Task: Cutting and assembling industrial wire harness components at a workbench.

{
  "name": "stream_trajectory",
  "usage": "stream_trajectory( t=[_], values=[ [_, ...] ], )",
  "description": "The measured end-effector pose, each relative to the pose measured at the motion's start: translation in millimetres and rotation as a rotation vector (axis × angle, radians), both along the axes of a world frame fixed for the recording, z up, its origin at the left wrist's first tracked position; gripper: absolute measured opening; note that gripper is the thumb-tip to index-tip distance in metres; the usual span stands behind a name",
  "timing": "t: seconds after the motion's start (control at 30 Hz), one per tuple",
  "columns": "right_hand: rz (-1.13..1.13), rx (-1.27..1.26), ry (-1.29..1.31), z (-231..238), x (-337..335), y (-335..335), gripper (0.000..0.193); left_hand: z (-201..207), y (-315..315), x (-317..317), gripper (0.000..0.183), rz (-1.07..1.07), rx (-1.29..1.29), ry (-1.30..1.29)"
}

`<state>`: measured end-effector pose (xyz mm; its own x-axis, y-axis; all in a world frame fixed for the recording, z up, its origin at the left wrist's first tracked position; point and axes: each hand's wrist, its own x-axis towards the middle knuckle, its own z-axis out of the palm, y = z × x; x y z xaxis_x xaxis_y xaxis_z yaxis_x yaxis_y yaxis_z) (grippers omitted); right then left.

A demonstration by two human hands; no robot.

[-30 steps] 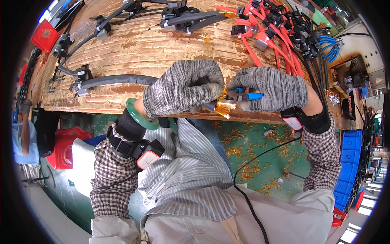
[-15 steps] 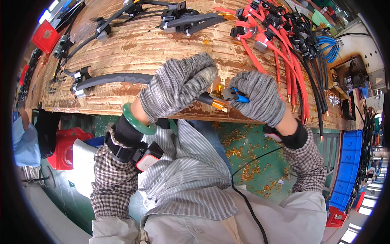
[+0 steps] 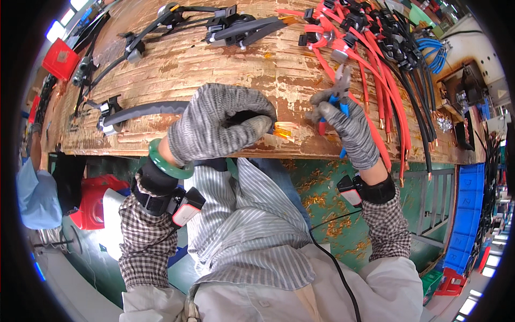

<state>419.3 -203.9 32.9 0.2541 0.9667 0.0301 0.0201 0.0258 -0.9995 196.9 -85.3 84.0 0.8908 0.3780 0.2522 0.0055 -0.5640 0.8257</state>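
Note:
My left hand, in a grey knitted glove, is closed around a grey-sleeved cable near the table's front edge. Bare copper strands and amber wrapping at the cable end stick out past its fingers. At the cable's other end, to the left, lies a black clamp-like connector with a pale round part. My right hand, gloved alike, grips pliers with blue and red handles. Their metal jaws point up and away, apart from the cable; whether the jaws are fully closed is hard to make out.
Red and black cables with connectors are heaped at the right back. More black cable assemblies lie along the far side. A red bin is at far left, blue crates at right. Copper-coloured scraps litter the green floor. Another person's blue sleeve shows at left.
My right hand has pulled the pliers away from the cable end, rightward, and turned their jaws upward. My left hand still holds the cable, slightly shifted left, its fingers more loosely curled.

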Motion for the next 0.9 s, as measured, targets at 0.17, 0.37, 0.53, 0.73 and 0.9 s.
stream_trajectory(
  t=[0.17,0.37,0.53,0.73,0.9],
  values=[
    [0.044,-0.005,-0.071,7.7,-4.1,-1.9,0.023,11.6,3.8,1.9,0.019,-0.063,-0.086,0.011],
    [-0.174,0.188,-0.589,-2.7,-32.0,-17.6,0.025,25.8,9.3,-0.5,0.019,-0.018,-0.197,0.066],
    [-0.161,0.217,-0.469,4.3,-43.6,-17.4,0.031,41.4,12.6,-0.2,0.021,0.009,-0.169,0.061],
    [-0.214,0.181,-0.811,14.2,-37.6,-6.1,0.034,42.7,23.6,7.1,0.025,0.061,-0.139,0.082],
    [-0.222,0.256,-1.127,12.5,-40.3,5.4,0.033,47.8,23.0,12.5,0.018,0.155,-0.145,0.013]
  ],
)
